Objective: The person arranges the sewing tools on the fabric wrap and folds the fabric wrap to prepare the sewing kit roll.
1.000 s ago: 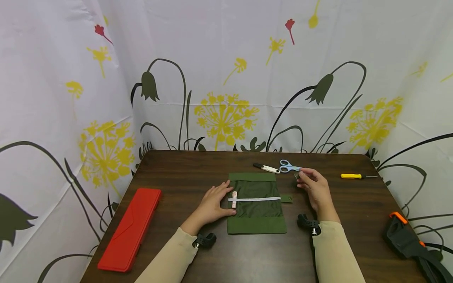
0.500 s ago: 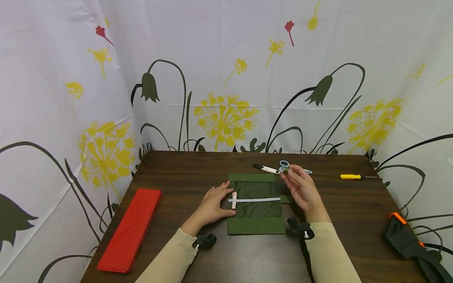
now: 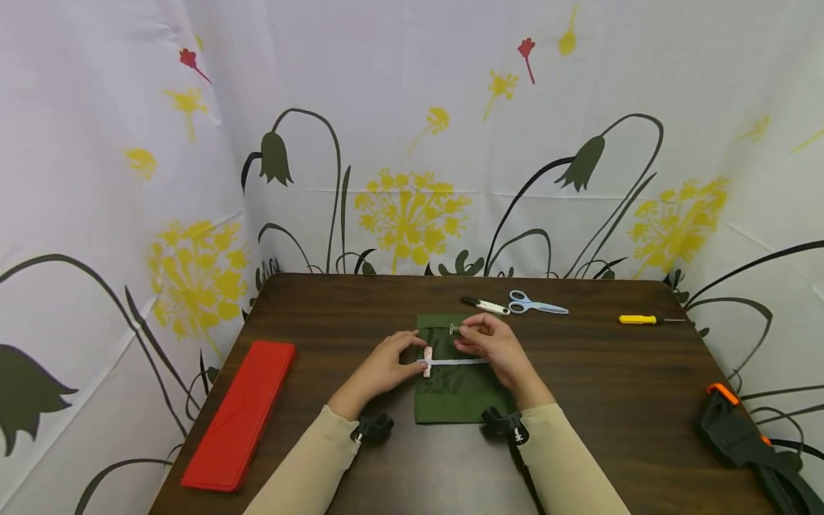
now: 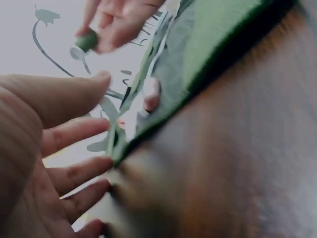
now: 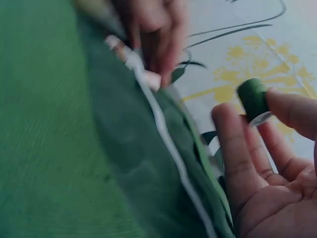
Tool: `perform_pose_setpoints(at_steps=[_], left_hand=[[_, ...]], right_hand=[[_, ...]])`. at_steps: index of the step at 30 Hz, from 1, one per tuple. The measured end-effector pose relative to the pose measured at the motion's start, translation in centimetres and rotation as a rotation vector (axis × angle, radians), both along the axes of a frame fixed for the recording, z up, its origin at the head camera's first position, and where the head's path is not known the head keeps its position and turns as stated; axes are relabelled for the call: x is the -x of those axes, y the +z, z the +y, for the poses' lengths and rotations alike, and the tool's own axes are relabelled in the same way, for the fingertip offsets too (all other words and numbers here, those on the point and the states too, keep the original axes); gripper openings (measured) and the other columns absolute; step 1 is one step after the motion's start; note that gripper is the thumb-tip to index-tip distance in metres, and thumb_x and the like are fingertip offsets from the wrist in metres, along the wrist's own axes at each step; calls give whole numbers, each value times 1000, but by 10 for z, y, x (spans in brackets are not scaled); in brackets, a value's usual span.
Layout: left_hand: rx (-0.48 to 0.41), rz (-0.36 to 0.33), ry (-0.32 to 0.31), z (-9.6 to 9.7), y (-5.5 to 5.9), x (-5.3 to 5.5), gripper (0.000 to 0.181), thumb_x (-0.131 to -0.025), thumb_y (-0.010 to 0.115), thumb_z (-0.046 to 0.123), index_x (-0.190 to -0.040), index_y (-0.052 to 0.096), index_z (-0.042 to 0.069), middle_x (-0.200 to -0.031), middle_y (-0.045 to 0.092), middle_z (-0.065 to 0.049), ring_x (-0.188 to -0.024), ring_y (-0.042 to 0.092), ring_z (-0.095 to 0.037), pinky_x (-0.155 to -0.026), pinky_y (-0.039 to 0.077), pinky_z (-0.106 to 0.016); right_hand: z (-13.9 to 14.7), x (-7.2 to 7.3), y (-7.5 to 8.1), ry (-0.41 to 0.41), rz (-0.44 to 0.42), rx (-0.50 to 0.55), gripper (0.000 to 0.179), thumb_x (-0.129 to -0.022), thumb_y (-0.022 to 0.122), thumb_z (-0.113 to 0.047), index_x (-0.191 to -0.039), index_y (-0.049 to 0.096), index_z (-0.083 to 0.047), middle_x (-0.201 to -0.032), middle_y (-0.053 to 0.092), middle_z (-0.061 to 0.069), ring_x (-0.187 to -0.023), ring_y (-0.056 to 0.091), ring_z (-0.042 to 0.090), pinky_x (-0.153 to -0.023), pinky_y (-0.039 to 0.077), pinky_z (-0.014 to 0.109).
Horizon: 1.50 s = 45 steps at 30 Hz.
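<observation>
An unrolled green fabric pouch (image 3: 453, 409) lies on the dark wooden table, with a white elastic band (image 3: 458, 362) across its middle. Under the band's left end sits a small pinkish-white folded strip (image 3: 428, 353); its exact kind is unclear. My left hand (image 3: 381, 366) is at the pouch's left edge beside that strip, fingers spread and thumb apart from them. Above the pouch's upper part, my right hand (image 3: 498, 350) pinches a spool of green thread (image 5: 253, 99) between thumb and fingers. The right hand covers the band's right end and the pouch's snap tab.
Behind the pouch lie a black-and-white seam-ripper-like tool (image 3: 486, 306) and light blue scissors (image 3: 534, 303). A yellow-handled screwdriver (image 3: 639, 320) lies at the right. A red case (image 3: 241, 415) is on the left, and a black-and-orange clamp (image 3: 730, 429) grips the right edge.
The right hand has carried the thread spool leftward from beside the scissors to above the pouch. My left hand has shifted slightly, its fingertips drawn closer to the pinkish strip.
</observation>
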<state>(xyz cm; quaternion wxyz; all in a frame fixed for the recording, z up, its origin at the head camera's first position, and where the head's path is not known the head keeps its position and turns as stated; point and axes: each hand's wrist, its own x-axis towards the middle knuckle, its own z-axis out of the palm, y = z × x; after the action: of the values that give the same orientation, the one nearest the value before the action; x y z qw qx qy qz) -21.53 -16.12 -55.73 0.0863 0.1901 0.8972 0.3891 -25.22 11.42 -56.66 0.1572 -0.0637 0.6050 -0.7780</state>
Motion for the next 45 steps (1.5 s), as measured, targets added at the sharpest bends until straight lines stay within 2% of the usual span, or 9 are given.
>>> perform_pose_setpoints(at_steps=[3, 7, 11, 17, 21, 26, 35, 40, 45], left_hand=[[-47, 7, -5, 7, 5, 0, 36, -105, 76, 27, -137, 72, 11, -165, 54, -14, -159, 42, -42, -127, 36, -67], [-74, 1, -79, 18, 11, 2, 33, -106, 74, 25, -134, 72, 8, -171, 48, -14, -166, 31, -41, -134, 18, -68], [-112, 10, -118, 30, 9, 4, 27, -108, 71, 23, -130, 73, 7, -170, 48, -16, -168, 28, -40, -137, 5, -66], [-152, -24, -83, 40, -10, -6, 20, -109, 70, 22, -123, 76, 9, -167, 53, -14, -166, 33, -38, -138, 12, -62], [-136, -61, -85, 44, -19, -12, 23, -109, 69, 23, -126, 74, 8, -168, 51, -14, -166, 32, -39, -137, 15, -63], [-92, -62, -90, 46, -19, -9, 24, -108, 70, 23, -127, 72, 8, -169, 49, -14, -166, 31, -41, -136, 17, -66], [-62, -5, -75, 44, -22, -4, 24, -108, 70, 19, -129, 72, 8, -166, 52, -14, -162, 37, -41, -128, 34, -65], [-49, 58, -23, 44, -22, -4, 11, -104, 73, 10, -115, 74, 7, -166, 51, -19, -158, 41, -45, -126, 37, -65], [-32, 39, 39, 45, -18, -4, 9, -103, 75, 13, -113, 75, 11, -173, 40, -19, -162, 34, -46, -127, 37, -63]], right_hand=[[0, -1, -6, -8, -10, -60, 34, -106, 72, -9, -131, 60, 10, -105, 74, 5, -94, 82, 18, -91, 67, 37], [2, 0, -14, -18, -1, -94, 37, -105, 73, -9, -133, 60, 11, -106, 73, 6, -92, 81, 18, -87, 68, 35], [5, 0, -22, 11, -6, -113, 39, -104, 72, -3, -137, 57, 12, -108, 68, 5, -93, 78, 17, -88, 67, 34], [9, -7, -31, 29, -32, -82, 40, -104, 69, 3, -139, 53, 15, -108, 65, 6, -96, 78, 17, -92, 66, 31], [10, -11, -34, 42, -19, -104, 40, -103, 71, 3, -137, 54, 15, -109, 64, 6, -94, 77, 14, -90, 66, 30], [8, -11, -33, 42, -5, -116, 40, -103, 72, 0, -136, 55, 14, -108, 64, 6, -92, 76, 14, -89, 66, 30], [4, -7, -28, 22, 9, -120, 40, -103, 72, 0, -136, 55, 16, -106, 68, 5, -93, 78, 14, -90, 66, 31], [1, -4, -25, 25, 45, -181, 37, -103, 75, -4, -133, 61, 13, -105, 70, 5, -94, 79, 15, -91, 67, 33], [-2, -3, -22, 55, 106, -293, 31, -102, 77, -10, -127, 67, 5, -107, 72, 9, -94, 78, 18, -88, 67, 32]])
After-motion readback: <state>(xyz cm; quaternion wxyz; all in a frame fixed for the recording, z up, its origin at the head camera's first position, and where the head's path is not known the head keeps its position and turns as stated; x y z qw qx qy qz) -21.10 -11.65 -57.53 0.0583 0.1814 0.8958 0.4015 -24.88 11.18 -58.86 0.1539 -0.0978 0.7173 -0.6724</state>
